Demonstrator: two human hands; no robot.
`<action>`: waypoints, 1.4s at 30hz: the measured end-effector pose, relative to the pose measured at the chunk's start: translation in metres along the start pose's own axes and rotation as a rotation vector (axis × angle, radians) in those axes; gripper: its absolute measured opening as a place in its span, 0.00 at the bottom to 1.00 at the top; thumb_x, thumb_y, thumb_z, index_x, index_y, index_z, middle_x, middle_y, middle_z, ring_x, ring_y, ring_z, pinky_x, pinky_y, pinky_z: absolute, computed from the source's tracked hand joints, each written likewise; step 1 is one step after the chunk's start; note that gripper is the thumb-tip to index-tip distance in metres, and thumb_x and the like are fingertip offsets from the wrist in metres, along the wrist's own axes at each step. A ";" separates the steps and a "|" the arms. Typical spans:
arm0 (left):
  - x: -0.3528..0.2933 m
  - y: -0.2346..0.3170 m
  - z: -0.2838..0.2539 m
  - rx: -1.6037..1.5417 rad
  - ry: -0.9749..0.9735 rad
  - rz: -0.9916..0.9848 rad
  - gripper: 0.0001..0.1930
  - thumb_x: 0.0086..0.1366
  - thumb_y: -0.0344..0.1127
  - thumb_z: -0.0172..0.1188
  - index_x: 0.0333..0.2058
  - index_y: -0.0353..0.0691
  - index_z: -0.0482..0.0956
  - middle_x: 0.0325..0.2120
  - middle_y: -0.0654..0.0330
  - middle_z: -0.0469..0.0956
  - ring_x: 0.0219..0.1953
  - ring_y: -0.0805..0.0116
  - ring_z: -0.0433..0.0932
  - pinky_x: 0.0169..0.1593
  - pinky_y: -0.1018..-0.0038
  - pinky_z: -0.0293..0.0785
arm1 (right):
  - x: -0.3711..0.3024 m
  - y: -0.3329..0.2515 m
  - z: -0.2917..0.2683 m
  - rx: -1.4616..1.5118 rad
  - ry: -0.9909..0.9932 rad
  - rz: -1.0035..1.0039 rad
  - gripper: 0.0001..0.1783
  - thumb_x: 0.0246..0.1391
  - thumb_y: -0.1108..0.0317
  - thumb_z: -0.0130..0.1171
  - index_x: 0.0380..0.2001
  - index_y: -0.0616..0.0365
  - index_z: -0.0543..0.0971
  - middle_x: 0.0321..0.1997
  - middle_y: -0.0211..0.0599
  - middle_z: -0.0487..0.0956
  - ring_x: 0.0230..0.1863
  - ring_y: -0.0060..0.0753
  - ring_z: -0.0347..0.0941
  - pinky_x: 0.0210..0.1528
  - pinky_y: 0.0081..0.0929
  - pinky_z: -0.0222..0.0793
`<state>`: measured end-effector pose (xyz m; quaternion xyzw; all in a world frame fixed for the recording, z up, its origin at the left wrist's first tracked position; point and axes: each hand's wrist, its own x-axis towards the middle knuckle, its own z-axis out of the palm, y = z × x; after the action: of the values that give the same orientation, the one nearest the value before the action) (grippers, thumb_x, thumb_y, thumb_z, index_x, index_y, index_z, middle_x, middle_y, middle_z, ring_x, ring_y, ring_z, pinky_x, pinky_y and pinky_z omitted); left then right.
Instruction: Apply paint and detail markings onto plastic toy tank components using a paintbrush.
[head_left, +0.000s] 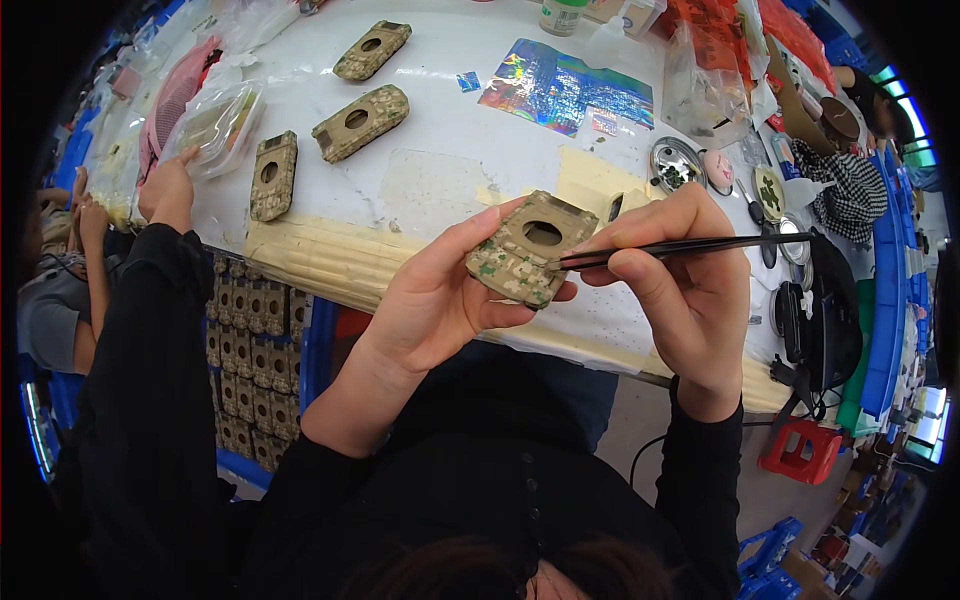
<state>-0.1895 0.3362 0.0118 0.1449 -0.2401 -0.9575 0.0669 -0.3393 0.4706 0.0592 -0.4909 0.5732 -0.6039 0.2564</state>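
In my left hand (pixel 440 285) I hold a camouflage-patterned toy tank hull (pixel 530 250), its round opening facing up. My right hand (pixel 690 280) grips black tweezers (pixel 680 246), whose tips touch or hover just over the hull's near right part; whether they pinch anything is too small to tell. Three similar hulls lie on the table: one at the far middle (pixel 372 50), one below it (pixel 360 122), and one upright at the left (pixel 273 176).
A holographic sheet (pixel 570 85) lies on the white table (pixel 450 130). Metal tins (pixel 678 163) stand at right, near a black bag (pixel 835 310). A co-worker's hand (pixel 168 190) touches a clear plastic container (pixel 215 130). Several hulls fill a blue crate (pixel 318 345) below the table edge.
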 end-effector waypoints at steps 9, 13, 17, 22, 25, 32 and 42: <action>0.000 -0.001 0.000 -0.005 0.005 0.004 0.28 0.71 0.47 0.37 0.60 0.31 0.57 0.46 0.43 0.74 0.44 0.48 0.79 0.28 0.80 0.83 | 0.000 0.001 -0.001 0.019 0.003 0.002 0.07 0.54 0.75 0.61 0.33 0.67 0.74 0.30 0.33 0.74 0.31 0.19 0.75 0.32 0.15 0.72; 0.001 -0.002 0.001 -0.004 0.003 0.004 0.28 0.71 0.47 0.37 0.60 0.31 0.57 0.46 0.43 0.74 0.44 0.48 0.79 0.28 0.80 0.83 | 0.000 0.002 -0.001 -0.001 -0.002 0.003 0.07 0.54 0.75 0.61 0.33 0.67 0.75 0.29 0.33 0.74 0.31 0.19 0.75 0.32 0.15 0.72; 0.002 -0.002 -0.001 -0.010 0.003 0.002 0.27 0.71 0.46 0.37 0.60 0.31 0.57 0.46 0.43 0.74 0.44 0.47 0.79 0.28 0.80 0.83 | -0.001 0.005 -0.003 -0.022 -0.007 0.003 0.07 0.54 0.74 0.61 0.33 0.67 0.75 0.29 0.32 0.74 0.31 0.18 0.75 0.32 0.14 0.71; 0.002 -0.002 0.001 0.004 -0.007 0.002 0.27 0.71 0.46 0.37 0.61 0.31 0.57 0.47 0.43 0.74 0.44 0.47 0.79 0.28 0.80 0.83 | -0.001 0.003 -0.001 0.008 0.014 -0.002 0.07 0.54 0.74 0.61 0.33 0.67 0.75 0.29 0.32 0.74 0.30 0.18 0.74 0.31 0.14 0.71; 0.002 -0.001 0.001 -0.003 -0.008 0.004 0.27 0.71 0.46 0.37 0.61 0.31 0.56 0.47 0.43 0.74 0.44 0.47 0.79 0.28 0.79 0.83 | -0.001 0.002 -0.001 -0.002 0.004 -0.004 0.07 0.54 0.74 0.61 0.33 0.67 0.75 0.29 0.32 0.75 0.31 0.18 0.74 0.32 0.15 0.71; 0.003 -0.002 -0.002 -0.015 -0.021 -0.002 0.28 0.71 0.46 0.36 0.61 0.31 0.55 0.47 0.43 0.74 0.45 0.48 0.79 0.29 0.80 0.83 | -0.001 0.004 -0.002 -0.004 -0.005 -0.002 0.07 0.54 0.75 0.61 0.33 0.67 0.74 0.30 0.33 0.75 0.32 0.19 0.75 0.33 0.15 0.72; 0.000 0.002 -0.003 0.155 0.001 0.160 0.28 0.70 0.38 0.39 0.65 0.35 0.48 0.58 0.41 0.62 0.51 0.42 0.74 0.41 0.66 0.83 | -0.017 0.000 -0.025 0.147 0.213 -0.189 0.10 0.60 0.72 0.53 0.38 0.68 0.67 0.35 0.49 0.76 0.36 0.38 0.79 0.40 0.25 0.76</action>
<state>-0.1880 0.3335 0.0098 0.1306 -0.3241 -0.9276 0.1318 -0.3547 0.4963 0.0581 -0.4559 0.5027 -0.7142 0.1714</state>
